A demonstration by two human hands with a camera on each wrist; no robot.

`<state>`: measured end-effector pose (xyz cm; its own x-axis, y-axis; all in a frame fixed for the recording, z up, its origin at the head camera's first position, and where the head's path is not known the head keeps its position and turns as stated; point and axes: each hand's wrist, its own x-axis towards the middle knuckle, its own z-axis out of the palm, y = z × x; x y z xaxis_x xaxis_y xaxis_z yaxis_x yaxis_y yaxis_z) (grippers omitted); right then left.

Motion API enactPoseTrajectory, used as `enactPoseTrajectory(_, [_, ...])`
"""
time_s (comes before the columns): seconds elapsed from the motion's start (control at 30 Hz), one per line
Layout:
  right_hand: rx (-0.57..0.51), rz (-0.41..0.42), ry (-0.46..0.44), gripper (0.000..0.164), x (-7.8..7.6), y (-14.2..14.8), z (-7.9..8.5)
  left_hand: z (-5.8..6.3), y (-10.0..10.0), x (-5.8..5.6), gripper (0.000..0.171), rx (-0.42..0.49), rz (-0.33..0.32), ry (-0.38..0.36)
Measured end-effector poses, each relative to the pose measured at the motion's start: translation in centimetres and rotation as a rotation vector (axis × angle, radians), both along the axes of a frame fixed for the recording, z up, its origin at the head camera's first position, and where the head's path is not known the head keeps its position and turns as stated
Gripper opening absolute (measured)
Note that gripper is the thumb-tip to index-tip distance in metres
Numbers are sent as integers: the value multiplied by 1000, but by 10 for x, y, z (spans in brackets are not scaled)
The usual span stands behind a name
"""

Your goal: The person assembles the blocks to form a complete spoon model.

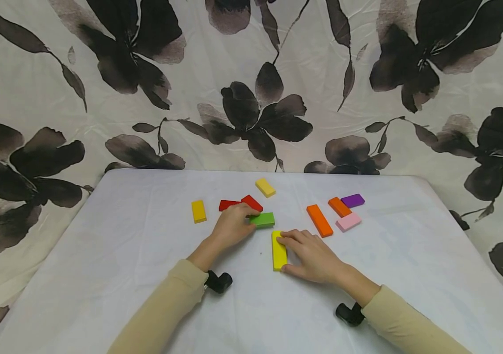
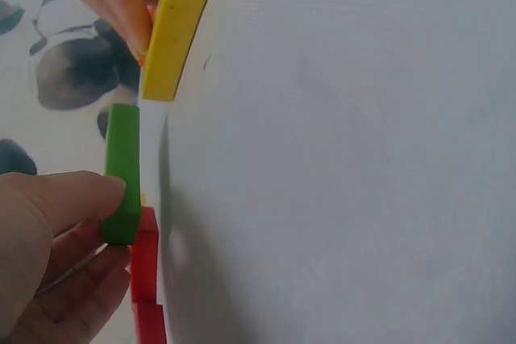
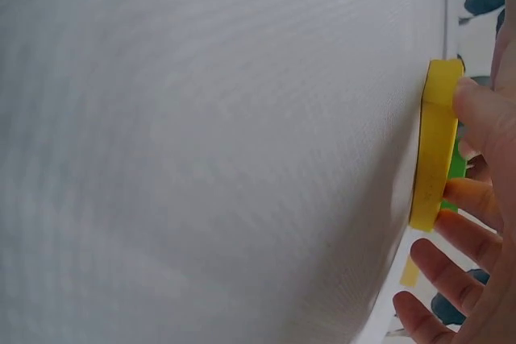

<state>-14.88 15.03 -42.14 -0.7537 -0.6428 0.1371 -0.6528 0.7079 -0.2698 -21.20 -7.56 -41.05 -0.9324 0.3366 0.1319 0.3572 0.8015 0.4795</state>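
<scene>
My left hand [image 1: 235, 223] pinches one end of a green block [image 1: 263, 220] between thumb and fingers. The left wrist view shows the thumb across the near face of that green block [image 2: 122, 171]; whether it touches the table, I cannot tell. Just nearer and to the right, my right hand [image 1: 313, 255] holds a long yellow block [image 1: 279, 251] lengthwise, thumb at its near end and fingertips toward its far end. In the right wrist view the other fingers spread away from this yellow block [image 3: 435, 147]. Two red blocks, one left [image 1: 228, 204] and one right [image 1: 252, 202], lie just beyond my left hand.
On the white table [image 1: 145, 295], a smaller yellow block [image 1: 199, 211] lies left and a pale yellow one [image 1: 265, 187] farther back. To the right are a long orange block [image 1: 320, 221], a shorter orange one [image 1: 339, 207], a purple block [image 1: 352, 200] and a pink block [image 1: 348, 222].
</scene>
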Motion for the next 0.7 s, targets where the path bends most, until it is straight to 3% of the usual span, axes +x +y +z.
enactPoseTrajectory(0.7, [-7,-2,10,62,0,1,0,-7,26,-5,29,-51,-89,-13])
